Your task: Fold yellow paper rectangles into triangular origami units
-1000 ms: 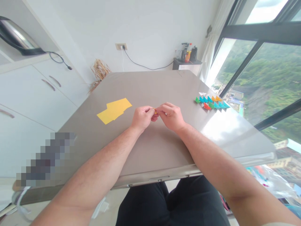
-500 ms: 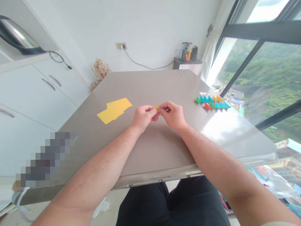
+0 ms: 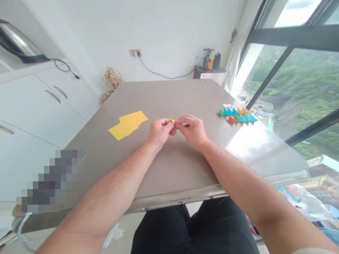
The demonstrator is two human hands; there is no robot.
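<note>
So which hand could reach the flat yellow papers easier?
Probably the left hand. Both hands pinch the small yellow piece between them, and the flat yellow papers lie on the left hand's side; the right hand would have to cross over.

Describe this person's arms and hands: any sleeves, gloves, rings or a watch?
The left forearm and right forearm are bare, with no sleeve in view. The left hand and right hand wear no gloves; no watch, bracelet or ring is visible. Black trousers cover the lap.
</note>
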